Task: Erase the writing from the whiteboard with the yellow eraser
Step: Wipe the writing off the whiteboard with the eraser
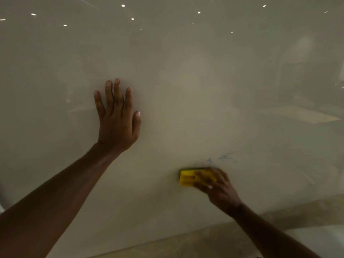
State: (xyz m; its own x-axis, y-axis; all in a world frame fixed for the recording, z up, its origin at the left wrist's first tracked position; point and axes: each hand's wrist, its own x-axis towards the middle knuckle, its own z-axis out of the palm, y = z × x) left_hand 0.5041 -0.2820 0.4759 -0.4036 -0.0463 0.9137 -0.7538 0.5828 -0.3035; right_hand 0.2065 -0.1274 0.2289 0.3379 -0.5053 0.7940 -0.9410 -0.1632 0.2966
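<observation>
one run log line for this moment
left hand: flat on whiteboard | right hand: holds yellow eraser | faint blue marks: remain

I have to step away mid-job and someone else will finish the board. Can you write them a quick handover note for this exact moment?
Left hand: open, flat on the whiteboard, bracing.
Right hand: pressing the eraser to the board, low and right of centre.
Done: most of the board looks clean.
Left: faint blue marks just above and right of the eraser; wipe those.
</observation>
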